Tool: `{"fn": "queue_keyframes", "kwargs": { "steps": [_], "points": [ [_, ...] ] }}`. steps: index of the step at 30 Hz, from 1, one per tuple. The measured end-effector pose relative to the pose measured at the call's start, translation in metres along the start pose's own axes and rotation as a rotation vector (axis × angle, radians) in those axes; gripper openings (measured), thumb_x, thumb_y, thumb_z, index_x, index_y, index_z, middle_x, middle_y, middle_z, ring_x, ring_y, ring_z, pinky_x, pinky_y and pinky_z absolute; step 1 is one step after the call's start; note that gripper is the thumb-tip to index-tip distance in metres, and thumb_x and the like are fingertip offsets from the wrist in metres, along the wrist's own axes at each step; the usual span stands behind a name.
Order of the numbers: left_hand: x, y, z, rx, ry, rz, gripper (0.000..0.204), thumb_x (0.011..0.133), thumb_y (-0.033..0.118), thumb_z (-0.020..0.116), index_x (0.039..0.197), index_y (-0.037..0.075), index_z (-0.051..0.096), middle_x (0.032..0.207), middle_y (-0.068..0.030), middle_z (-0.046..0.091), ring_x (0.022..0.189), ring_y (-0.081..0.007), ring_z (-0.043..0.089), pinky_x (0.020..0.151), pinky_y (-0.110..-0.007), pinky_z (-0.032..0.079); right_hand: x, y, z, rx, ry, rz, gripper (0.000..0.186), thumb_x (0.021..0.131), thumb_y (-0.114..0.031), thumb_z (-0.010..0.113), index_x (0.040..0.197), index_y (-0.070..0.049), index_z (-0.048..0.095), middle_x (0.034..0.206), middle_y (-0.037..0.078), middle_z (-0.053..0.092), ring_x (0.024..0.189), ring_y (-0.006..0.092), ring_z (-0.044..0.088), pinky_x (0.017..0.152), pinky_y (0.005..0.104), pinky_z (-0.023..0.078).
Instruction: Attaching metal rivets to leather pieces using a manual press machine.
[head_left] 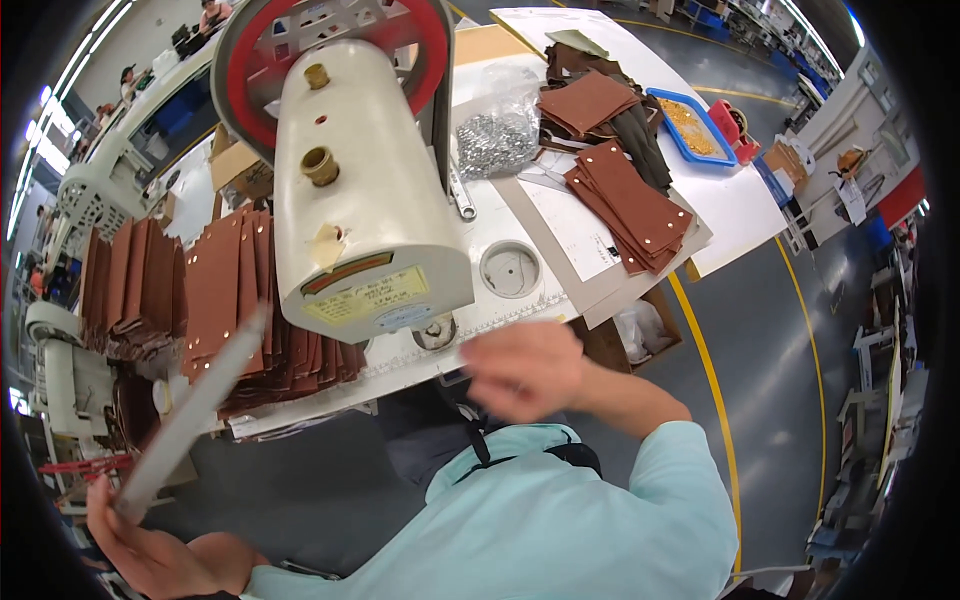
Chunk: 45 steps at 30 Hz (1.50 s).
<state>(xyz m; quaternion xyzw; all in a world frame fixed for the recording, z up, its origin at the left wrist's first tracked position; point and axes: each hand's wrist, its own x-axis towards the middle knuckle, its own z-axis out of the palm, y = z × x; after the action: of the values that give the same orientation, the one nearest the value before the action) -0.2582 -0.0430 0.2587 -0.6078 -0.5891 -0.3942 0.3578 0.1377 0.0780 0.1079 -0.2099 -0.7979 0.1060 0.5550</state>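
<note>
At the lower left, my left hand (165,560) is closed on the lower end of a long, flat greyish-white strip (195,405). The strip slants up in front of the stacked brown leather pieces (215,290); its exact kind is hard to tell. My right hand (525,370) hovers by the table's front edge, below the head of a cream-coloured machine (375,190). Its fingers are curled and smeared by motion, so whether they hold anything small cannot be made out. Just beyond it, a round metal dish (510,270) sits on the table.
More brown leather pieces with light studs (630,205) lie at the right, beside a blue tray of small golden parts (692,128). A clear bag of metal parts (497,137) and a wrench (462,198) are behind the machine. Its red-rimmed wheel (432,60) stands high.
</note>
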Motion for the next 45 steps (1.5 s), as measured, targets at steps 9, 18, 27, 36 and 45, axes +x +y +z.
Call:
{"fn": "queue_keyframes", "kwargs": {
  "steps": [9, 18, 27, 36, 45],
  "points": [
    [-0.053, 0.112, 0.056, -0.536, -0.406, 0.496, 0.033, 0.072, 0.026, 0.08, 0.097, 0.008, 0.07, 0.078, -0.004, 0.067, 0.079, -0.0215, 0.068, 0.071, -0.039, 0.058, 0.01, -0.057, 0.069, 0.531, -0.403, 0.17, 0.042, 0.073, -0.01, 0.078, 0.113, -0.001, 0.067, 0.094, 0.012, 0.071, 0.076, 0.024, 0.071, 0.065, 0.0314, 0.057],
    [-0.183, 0.15, 0.171, -1.431, -1.038, -1.188, 0.028, 0.088, 0.007, 0.07, 0.113, -0.005, 0.064, 0.094, -0.0079, 0.069, 0.087, -0.0117, 0.066, 0.075, -0.025, 0.055, -0.103, 0.009, 0.047, 0.656, 0.033, 1.215, 0.029, 0.092, -0.004, 0.065, 0.119, 0.003, 0.058, 0.105, 0.007, 0.068, 0.091, 0.0099, 0.062, 0.08, 0.0247, 0.051],
    [-0.205, 0.174, 0.215, -1.252, -0.865, -1.05, 0.03, 0.087, 0.005, 0.07, 0.115, 0.0, 0.063, 0.092, -0.0036, 0.062, 0.08, -0.01, 0.06, 0.069, -0.025, 0.054, -0.115, 0.025, 0.056, 0.82, 0.115, 1.351, 0.035, 0.091, -0.002, 0.063, 0.124, 0.002, 0.055, 0.112, 0.01, 0.067, 0.096, 0.0151, 0.065, 0.085, 0.0291, 0.053],
    [-0.19, 0.173, 0.228, -1.477, -0.821, -1.375, 0.025, 0.087, 0.002, 0.068, 0.109, 0.001, 0.058, 0.092, -0.0069, 0.064, 0.082, -0.011, 0.062, 0.069, -0.025, 0.054, -0.111, 0.045, 0.062, 0.848, 0.27, 1.444, 0.03, 0.099, -0.016, 0.056, 0.123, 0.001, 0.057, 0.112, 0.008, 0.067, 0.094, 0.0126, 0.063, 0.087, 0.0265, 0.05],
    [-0.188, 0.165, 0.248, -1.149, -0.886, -1.035, 0.019, 0.084, 0.005, 0.071, 0.1, -0.005, 0.071, 0.086, -0.0094, 0.073, 0.075, -0.0115, 0.066, 0.069, -0.025, 0.053, -0.098, 0.072, 0.064, 0.742, 0.166, 1.454, 0.028, 0.101, -0.018, 0.053, 0.116, 0.003, 0.063, 0.107, 0.006, 0.068, 0.092, 0.01, 0.062, 0.083, 0.0239, 0.049]
  ]
}}
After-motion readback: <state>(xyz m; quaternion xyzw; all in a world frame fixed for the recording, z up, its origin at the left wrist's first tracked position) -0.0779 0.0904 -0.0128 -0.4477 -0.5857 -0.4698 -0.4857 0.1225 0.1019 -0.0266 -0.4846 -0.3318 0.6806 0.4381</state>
